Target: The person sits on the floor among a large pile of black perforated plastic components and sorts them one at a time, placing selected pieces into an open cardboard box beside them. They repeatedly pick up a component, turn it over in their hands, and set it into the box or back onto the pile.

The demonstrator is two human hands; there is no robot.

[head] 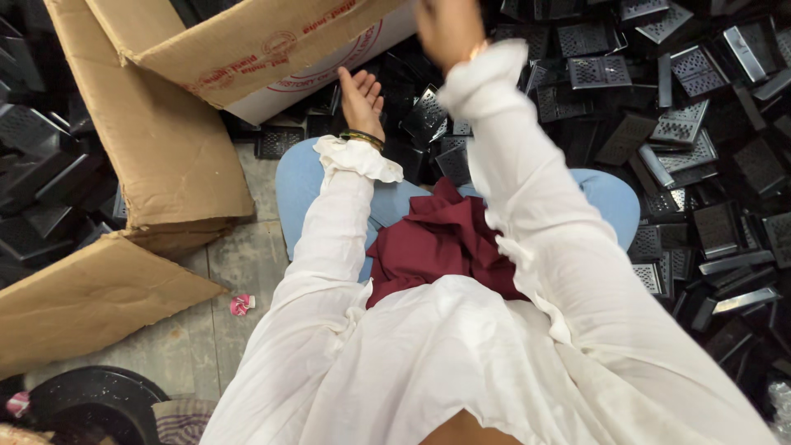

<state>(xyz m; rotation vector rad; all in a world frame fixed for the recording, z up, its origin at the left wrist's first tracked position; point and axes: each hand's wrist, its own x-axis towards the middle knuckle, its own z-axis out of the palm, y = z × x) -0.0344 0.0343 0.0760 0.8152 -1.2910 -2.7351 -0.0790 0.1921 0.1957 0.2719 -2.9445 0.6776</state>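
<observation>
We see the left hand (pixel 361 92) open, palm up, fingers spread, just beside the cardboard box (pixel 189 99) and over the pile of black grated parts (pixel 659 124). The right hand (pixel 449 29), raised near the box, is blurred; we cannot tell its grip. Parts crowd every side, leaving a bare floor (pixel 239 264) strip below the box.

Pink wrapper (pixel 241 305) on grey floor (pixel 239 264), black tub (pixel 95 395) nearby

Head view, steeply downward (close) over lap (pixel 445 239) and floor (pixel 239 272)
</observation>
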